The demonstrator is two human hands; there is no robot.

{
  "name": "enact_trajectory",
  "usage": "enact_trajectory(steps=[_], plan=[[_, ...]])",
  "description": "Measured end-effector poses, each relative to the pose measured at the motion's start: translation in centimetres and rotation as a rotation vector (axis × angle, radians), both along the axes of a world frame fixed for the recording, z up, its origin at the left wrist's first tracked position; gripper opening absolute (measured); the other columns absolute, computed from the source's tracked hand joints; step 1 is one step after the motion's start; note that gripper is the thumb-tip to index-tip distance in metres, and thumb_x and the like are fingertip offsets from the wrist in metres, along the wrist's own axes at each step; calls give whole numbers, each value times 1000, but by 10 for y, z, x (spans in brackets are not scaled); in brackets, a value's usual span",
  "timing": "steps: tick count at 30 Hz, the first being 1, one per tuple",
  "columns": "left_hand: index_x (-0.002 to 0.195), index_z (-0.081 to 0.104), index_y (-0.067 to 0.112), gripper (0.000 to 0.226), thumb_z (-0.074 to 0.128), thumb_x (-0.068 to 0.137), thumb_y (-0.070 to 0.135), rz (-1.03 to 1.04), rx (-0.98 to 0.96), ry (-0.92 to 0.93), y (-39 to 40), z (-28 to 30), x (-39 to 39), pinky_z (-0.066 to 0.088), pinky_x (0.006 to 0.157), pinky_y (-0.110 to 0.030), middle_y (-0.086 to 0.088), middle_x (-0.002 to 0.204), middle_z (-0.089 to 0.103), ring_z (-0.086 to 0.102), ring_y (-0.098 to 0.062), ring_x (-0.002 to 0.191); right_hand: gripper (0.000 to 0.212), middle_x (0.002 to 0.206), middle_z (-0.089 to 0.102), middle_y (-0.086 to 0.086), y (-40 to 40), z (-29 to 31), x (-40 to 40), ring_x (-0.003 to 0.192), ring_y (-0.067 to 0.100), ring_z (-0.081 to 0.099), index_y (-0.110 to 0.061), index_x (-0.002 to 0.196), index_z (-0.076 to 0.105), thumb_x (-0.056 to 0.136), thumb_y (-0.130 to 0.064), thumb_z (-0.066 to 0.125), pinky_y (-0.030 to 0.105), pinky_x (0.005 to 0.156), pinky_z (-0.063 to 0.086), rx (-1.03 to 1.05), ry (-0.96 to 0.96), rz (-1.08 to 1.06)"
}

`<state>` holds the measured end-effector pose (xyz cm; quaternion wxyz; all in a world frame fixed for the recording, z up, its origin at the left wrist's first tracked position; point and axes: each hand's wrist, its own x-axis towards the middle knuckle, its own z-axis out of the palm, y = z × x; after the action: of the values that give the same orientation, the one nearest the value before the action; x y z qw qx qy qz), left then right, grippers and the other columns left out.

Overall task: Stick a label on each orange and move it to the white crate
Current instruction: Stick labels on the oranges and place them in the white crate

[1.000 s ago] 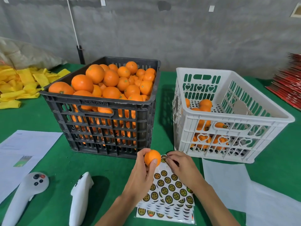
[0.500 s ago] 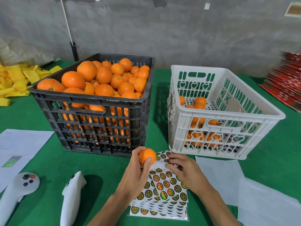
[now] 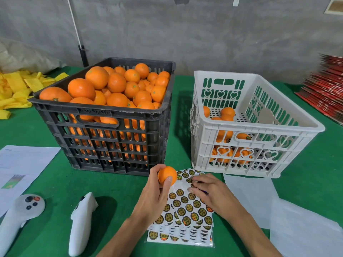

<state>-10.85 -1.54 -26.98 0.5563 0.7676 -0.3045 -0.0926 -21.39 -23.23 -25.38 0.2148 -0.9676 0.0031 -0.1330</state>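
We see a green tabletop [image 3: 315,164] carrying a black crate [image 3: 104,145] beside a white crate [image 3: 246,145]. Sticker sheets [image 3: 185,216] lie near the front, with white paper [image 3: 259,201] to their right. Two white controllers [image 3: 79,223] and a printed sheet [image 3: 24,164] lie left; yellow foam nets [image 3: 16,89] sit far left, red cartons [image 3: 324,93] far right.

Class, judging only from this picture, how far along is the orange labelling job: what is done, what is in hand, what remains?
Done: a few oranges lie in the white crate. In hand: the left hand holds one orange while the right hand works at the label sheet; no label shows on it. Left: the black crate is heaped full, so most remains.
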Motion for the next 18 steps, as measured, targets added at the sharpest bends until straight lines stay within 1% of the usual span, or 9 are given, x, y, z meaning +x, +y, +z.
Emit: enact_trajectory(steps=[1,3,4,6,7,9,11,13,18], plan=[[136,31,51,42,40,100,70,-1,3,-4,0,0,0,50,64,-19,15,114,59,69,-10,76,44,129,68,-5,2,1,0,117,10,56,-9,120,75,99,-45,59,30,105,47,-30,-19,10],[136,31,51,42,40,101,70,-3,14,-9,0,0,0,51,65,-20,15,115,59,71,-11,80,39,124,71,-3,5,2,-1,113,13,60,-8,117,76,100,-40,61,31,101,51,-103,-49,23],[137,31,51,42,40,101,70,-2,21,-13,0,0,0,51,66,-21,16,117,58,71,-11,83,39,124,72,-1,6,3,-2,113,14,61,-7,117,76,101,-40,61,31,101,52,-141,-50,26],[138,30,51,43,39,101,70,-2,35,-20,0,-1,0,53,69,-22,18,121,57,72,-8,91,47,129,70,0,8,5,-3,117,15,60,-7,122,73,102,-46,56,30,104,50,-183,-22,27],[138,30,50,43,38,101,70,-2,39,-25,0,-1,0,54,69,-22,18,121,57,72,-7,93,51,132,68,-1,9,4,-4,120,15,58,-7,125,71,103,-49,53,29,106,48,-181,-7,24],[138,31,49,43,38,101,69,0,39,-40,0,-1,-1,54,68,-21,17,119,58,72,-7,89,56,137,64,-2,8,3,-5,125,13,54,-7,130,69,103,-52,50,27,109,45,-152,6,21],[137,32,47,41,38,102,68,1,33,-53,-1,-1,-2,52,67,-20,15,114,60,70,-10,80,55,138,64,-2,7,1,-5,126,12,53,-7,130,69,102,-51,50,26,109,43,-119,-1,16],[136,32,47,40,38,102,67,3,33,-60,-1,0,-3,51,66,-18,12,111,61,68,-10,77,50,135,66,-3,6,0,-4,123,11,54,-8,127,71,102,-48,54,26,107,45,-80,-16,5],[136,31,49,39,37,103,67,-10,51,-70,-1,4,-4,51,71,-15,13,116,60,70,-6,90,32,125,72,-4,9,-6,-3,113,11,60,-13,120,75,100,-35,65,31,99,51,19,-93,-55]])
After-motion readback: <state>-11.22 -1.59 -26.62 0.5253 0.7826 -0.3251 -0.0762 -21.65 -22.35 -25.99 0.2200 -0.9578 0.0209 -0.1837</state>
